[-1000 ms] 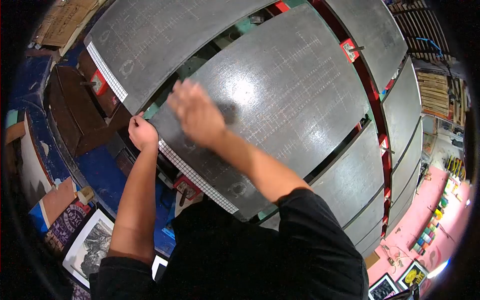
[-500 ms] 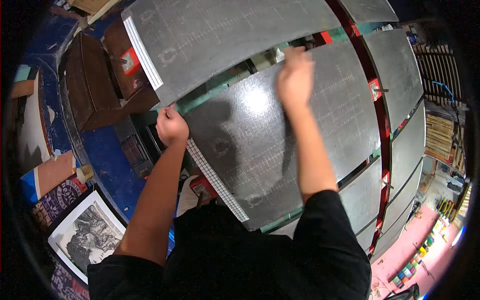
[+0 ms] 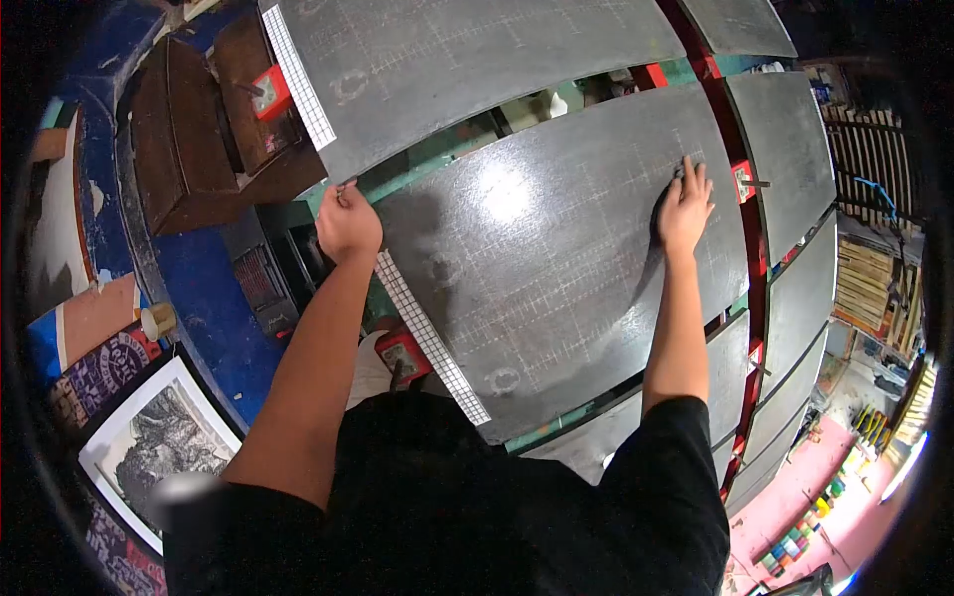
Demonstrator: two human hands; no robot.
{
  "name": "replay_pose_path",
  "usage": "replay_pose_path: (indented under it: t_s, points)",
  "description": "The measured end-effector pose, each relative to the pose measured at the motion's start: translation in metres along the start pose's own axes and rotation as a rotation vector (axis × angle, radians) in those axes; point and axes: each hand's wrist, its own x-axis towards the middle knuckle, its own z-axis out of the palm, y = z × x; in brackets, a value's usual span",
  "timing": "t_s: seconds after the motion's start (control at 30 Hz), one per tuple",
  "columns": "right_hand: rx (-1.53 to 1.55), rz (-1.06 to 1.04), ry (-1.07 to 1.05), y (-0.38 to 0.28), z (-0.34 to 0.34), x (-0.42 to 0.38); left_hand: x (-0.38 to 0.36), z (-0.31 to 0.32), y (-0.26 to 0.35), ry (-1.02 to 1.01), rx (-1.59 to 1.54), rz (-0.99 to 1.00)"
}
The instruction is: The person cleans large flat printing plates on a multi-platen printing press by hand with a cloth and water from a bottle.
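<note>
A dark grey flat board (image 3: 556, 268) printed with pale grid marks lies in front of me, glare on its upper left. Its left edge carries a white gridded strip (image 3: 427, 328). At the board's far left corner, my left hand (image 3: 350, 223) is closed, fingers curled; what they grip is hidden. My right hand (image 3: 686, 207) rests on the right part of the board, fingers stretched out and slightly apart. Something small and dark shows by its fingertips, too small to name.
Another grey board (image 3: 477, 50) lies beyond a narrow gap. Red clamp-like blocks (image 3: 270, 94) sit along the board edges, and more boards (image 3: 785, 134) stand to the right. A brown box (image 3: 189, 149) is at the left. A framed picture (image 3: 164, 447) lies lower left.
My right hand has moved right across the board and come down onto its surface. My left hand stays closed at the corner. The view has shifted slightly.
</note>
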Motion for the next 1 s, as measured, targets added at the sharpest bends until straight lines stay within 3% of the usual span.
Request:
replay_pose_path:
  t_s: [0.1, 0.13, 0.2, 0.3, 0.33, 0.4, 0.43, 0.5, 0.53, 0.6, 0.67, 0.7, 0.73, 0.8, 0.87, 0.93, 1.0]
  points:
    - [0.091, -0.051, 0.069, -0.026, 0.024, -0.005, -0.001, 0.000, 0.000, -0.007, -0.030, 0.014]
    - [0.125, -0.252, 0.108, -0.043, 0.034, -0.021, 0.003, 0.007, -0.006, -0.009, -0.030, 0.021]
    - [0.167, -0.448, 0.094, -0.115, 0.025, -0.079, 0.010, 0.019, -0.017, 0.077, 0.013, 0.036]
    - [0.437, -0.661, -0.404, -0.191, -0.019, -0.179, 0.000, 0.000, 0.006, 0.021, -0.001, -0.023]
    - [0.464, -0.752, -0.413, -0.200, -0.034, -0.211, -0.001, -0.001, 0.005, 0.018, -0.014, -0.012]
    - [0.709, -0.813, -0.667, -0.204, -0.076, -0.244, 0.002, 0.001, 0.001, 0.000, -0.101, -0.005]
    - [0.695, -0.816, -0.647, -0.200, -0.088, -0.260, 0.006, 0.000, -0.001, -0.067, -0.102, -0.015]
    - [1.321, -0.082, -0.771, -0.188, -0.107, -0.282, 0.005, 0.002, -0.002, -0.052, -0.156, -0.008]
    - [1.471, 0.062, -0.769, -0.173, -0.117, -0.280, 0.003, 0.003, -0.003, -0.034, -0.188, -0.015]
    - [1.916, 0.679, -0.637, -0.171, -0.150, -0.284, 0.034, 0.047, -0.046, -0.122, -0.307, 0.045]
    - [2.192, 0.763, -0.645, -0.149, -0.170, -0.295, 0.033, 0.039, -0.055, -0.210, -0.412, 0.107]
    - [2.275, 0.789, -0.658, -0.144, -0.182, -0.298, 0.013, 0.009, -0.056, -0.327, -0.595, -0.099]
    - [2.284, 0.770, -0.656, -0.144, -0.189, -0.305, -0.006, -0.019, -0.067, -0.442, -0.770, -0.310]
    - [1.971, 0.742, -0.707, -0.151, -0.199, -0.316, -0.039, -0.044, -0.125, -0.338, -0.847, 0.103]
    - [1.852, 0.827, -0.728, -0.178, -0.214, -0.328, -0.107, -0.124, -0.142, -0.332, -0.621, 0.477]
    - [1.483, 0.518, -0.755, -0.197, -0.199, -0.352, -0.155, -0.190, -0.153, -0.694, -0.677, 0.638]
    - [1.247, 0.118, -0.684, -0.233, -0.196, -0.375, -0.195, -0.240, -0.153, -0.918, -0.752, 0.597]
